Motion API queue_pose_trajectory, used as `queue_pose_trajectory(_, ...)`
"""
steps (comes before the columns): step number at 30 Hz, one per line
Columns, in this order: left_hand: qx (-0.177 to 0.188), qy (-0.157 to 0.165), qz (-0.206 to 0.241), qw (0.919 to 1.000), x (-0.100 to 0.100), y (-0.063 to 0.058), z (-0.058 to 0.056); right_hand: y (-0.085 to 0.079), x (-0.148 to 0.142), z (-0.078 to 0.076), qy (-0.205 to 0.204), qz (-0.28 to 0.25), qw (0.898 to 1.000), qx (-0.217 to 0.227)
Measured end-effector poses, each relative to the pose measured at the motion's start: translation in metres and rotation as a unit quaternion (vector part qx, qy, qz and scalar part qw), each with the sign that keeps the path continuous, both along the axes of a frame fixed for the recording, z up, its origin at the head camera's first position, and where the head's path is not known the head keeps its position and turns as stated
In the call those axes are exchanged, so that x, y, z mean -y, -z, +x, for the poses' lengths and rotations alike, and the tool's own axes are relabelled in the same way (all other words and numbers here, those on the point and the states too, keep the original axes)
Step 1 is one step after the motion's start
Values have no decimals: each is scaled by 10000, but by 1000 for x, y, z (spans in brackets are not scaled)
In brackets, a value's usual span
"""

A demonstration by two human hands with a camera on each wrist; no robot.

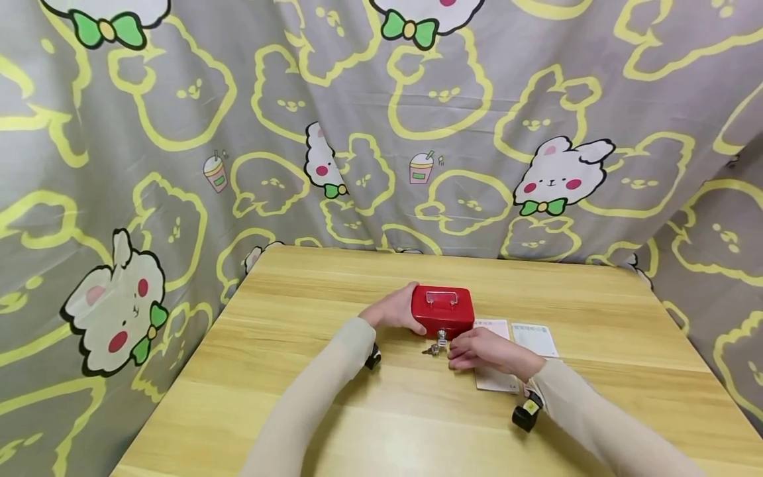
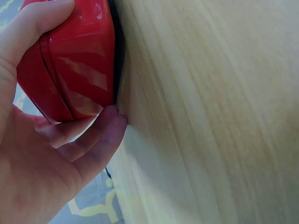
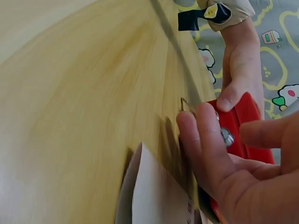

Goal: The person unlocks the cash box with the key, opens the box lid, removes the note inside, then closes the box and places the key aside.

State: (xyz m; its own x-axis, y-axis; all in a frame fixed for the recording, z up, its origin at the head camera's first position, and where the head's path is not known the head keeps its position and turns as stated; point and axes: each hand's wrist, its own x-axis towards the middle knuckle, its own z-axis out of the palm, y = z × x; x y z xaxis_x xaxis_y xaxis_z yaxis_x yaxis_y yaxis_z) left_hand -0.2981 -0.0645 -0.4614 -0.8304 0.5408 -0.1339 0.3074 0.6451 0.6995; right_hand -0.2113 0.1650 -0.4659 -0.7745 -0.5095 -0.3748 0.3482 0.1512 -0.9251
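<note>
A small red metal cash box (image 1: 429, 318) with a wire handle (image 1: 442, 296) on its lid stands on the wooden table, lid down. My left hand (image 1: 395, 310) holds its left end, thumb on the front side and fingers round the back, as the left wrist view shows. A silver lock (image 3: 227, 136) sits in the box's front, with a bunch of keys (image 1: 432, 349) hanging in front of it. Close to the lock is my right hand (image 1: 491, 351), its thumb apart from its extended fingers and nothing pinched between them. Those fingers partly cover the box's front in the right wrist view.
A pinkish paper booklet (image 1: 496, 380) lies under and beside the right hand, one edge lifted in the right wrist view. Right of it is a white printed sheet (image 1: 534, 339). A patterned grey curtain (image 1: 357, 99) hangs behind the table (image 1: 268, 371).
</note>
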Motion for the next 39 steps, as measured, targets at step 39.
queue_pose_trajectory(39,-328,38,-35,9994,2,1,0,12,41,3,1776,481,9828,149)
